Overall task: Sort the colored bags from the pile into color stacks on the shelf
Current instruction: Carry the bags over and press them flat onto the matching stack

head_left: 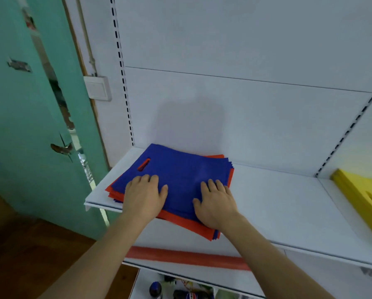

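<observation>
Both grips lie flat with fingers spread, left hand (pixel 145 196) and right hand (pixel 215 203) pressing the top blue bag (pixel 176 171) of the mixed blue-and-red pile (pixel 193 226) at the shelf's (pixel 277 201) left end. Sorting looks barely begun; next, peel off one bag. Yellow bags (pixel 362 195) lie far right.

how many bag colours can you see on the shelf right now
3. Blue bag tops the pile under both hands, red bags poke out beneath it, yellow bags lie at the far right. Other colours may be hidden inside the pile.
</observation>
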The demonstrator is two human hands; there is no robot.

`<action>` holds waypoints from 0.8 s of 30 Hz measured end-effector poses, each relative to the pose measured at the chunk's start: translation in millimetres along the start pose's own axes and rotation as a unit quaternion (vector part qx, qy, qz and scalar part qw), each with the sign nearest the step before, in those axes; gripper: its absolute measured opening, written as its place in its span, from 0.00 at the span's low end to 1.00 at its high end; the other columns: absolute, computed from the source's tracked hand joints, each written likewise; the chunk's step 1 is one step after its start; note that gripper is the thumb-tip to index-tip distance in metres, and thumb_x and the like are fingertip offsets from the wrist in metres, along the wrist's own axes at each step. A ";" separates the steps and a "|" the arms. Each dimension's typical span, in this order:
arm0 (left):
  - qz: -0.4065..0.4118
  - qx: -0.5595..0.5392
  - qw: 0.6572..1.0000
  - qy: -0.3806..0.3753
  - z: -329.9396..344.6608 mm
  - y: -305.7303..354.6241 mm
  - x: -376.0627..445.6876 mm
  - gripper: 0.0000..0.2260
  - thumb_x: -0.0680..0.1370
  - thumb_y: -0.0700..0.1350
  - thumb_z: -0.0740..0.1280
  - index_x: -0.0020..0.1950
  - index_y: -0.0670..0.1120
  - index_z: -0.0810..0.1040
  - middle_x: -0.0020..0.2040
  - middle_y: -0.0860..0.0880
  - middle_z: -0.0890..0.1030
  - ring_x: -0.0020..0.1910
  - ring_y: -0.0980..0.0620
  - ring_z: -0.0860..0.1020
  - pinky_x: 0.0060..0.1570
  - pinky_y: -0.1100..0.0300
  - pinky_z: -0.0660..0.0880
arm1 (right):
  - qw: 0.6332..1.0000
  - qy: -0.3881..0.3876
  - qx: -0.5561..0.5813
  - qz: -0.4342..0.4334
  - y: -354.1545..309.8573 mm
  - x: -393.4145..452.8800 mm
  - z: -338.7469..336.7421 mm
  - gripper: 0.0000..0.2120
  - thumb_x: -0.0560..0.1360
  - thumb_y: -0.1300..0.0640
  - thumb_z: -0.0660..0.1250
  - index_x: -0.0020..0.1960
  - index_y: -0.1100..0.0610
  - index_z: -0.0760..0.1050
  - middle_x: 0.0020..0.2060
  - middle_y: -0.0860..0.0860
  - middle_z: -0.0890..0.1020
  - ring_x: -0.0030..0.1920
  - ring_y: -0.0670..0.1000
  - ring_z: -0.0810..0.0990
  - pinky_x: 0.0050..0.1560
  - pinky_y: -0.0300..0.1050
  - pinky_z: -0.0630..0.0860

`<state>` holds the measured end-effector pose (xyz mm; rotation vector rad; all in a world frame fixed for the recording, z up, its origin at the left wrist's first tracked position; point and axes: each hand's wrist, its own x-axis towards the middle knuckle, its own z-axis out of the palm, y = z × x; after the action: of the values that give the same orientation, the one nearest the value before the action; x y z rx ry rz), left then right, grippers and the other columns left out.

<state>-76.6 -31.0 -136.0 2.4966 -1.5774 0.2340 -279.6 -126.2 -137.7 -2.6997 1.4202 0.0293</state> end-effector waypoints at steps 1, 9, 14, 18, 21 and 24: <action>0.013 -0.004 1.000 -0.001 2.3 -1.6 3.5 0.25 0.84 0.63 0.53 0.66 0.49 0.78 0.59 0.50 0.82 0.60 0.45 0.78 0.60 0.48 0.75 | 1.000 0.002 0.009 0.004 -3.4 -0.6 0.4 0.33 0.85 0.42 0.51 0.85 0.56 0.53 0.84 0.55 0.57 0.84 0.60 0.52 0.83 0.60 0.50; 0.090 0.005 0.993 -0.080 17.5 -16.0 15.1 0.42 0.78 0.77 0.40 0.80 0.52 0.66 0.81 0.43 0.65 0.81 0.39 0.58 0.80 0.36 0.53 | 0.997 0.047 0.037 0.046 -30.5 -9.9 5.6 0.28 0.85 0.49 0.54 0.85 0.50 0.57 0.83 0.53 0.62 0.84 0.59 0.53 0.82 0.57 0.54; 0.107 0.009 0.989 -0.101 17.9 -14.3 16.2 0.43 0.78 0.76 0.44 0.83 0.50 0.61 0.84 0.39 0.59 0.83 0.36 0.53 0.80 0.33 0.48 | 0.980 0.012 0.020 0.200 -26.5 -23.0 3.6 0.38 0.81 0.30 0.49 0.84 0.50 0.55 0.83 0.60 0.57 0.83 0.63 0.51 0.82 0.62 0.51; 0.125 0.006 0.986 -0.107 16.3 -11.2 17.9 0.40 0.79 0.75 0.47 0.83 0.50 0.62 0.83 0.38 0.59 0.83 0.36 0.53 0.80 0.33 0.49 | 0.984 0.048 0.025 0.172 -35.2 -24.0 4.0 0.33 0.84 0.37 0.51 0.84 0.52 0.56 0.82 0.54 0.63 0.83 0.61 0.54 0.83 0.60 0.52; 0.133 0.000 0.986 -0.102 17.1 -12.0 17.3 0.38 0.80 0.74 0.48 0.82 0.51 0.63 0.83 0.38 0.60 0.83 0.36 0.54 0.80 0.34 0.49 | 0.986 0.070 0.076 0.129 -43.6 -21.2 -2.1 0.32 0.84 0.48 0.58 0.85 0.50 0.52 0.80 0.49 0.67 0.82 0.62 0.58 0.82 0.60 0.56; 0.147 -0.016 0.984 -0.104 17.6 -14.1 20.4 0.37 0.81 0.73 0.48 0.83 0.52 0.61 0.83 0.39 0.59 0.83 0.37 0.53 0.80 0.34 0.49 | 0.964 0.116 0.210 0.112 -48.6 -19.3 -11.2 0.35 0.82 0.56 0.63 0.85 0.49 0.53 0.80 0.49 0.67 0.77 0.58 0.67 0.74 0.56 0.71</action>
<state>-54.5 -47.0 -149.5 2.3188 -2.0140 -0.0172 -250.8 -84.0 -122.0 -2.2451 1.5720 -0.5263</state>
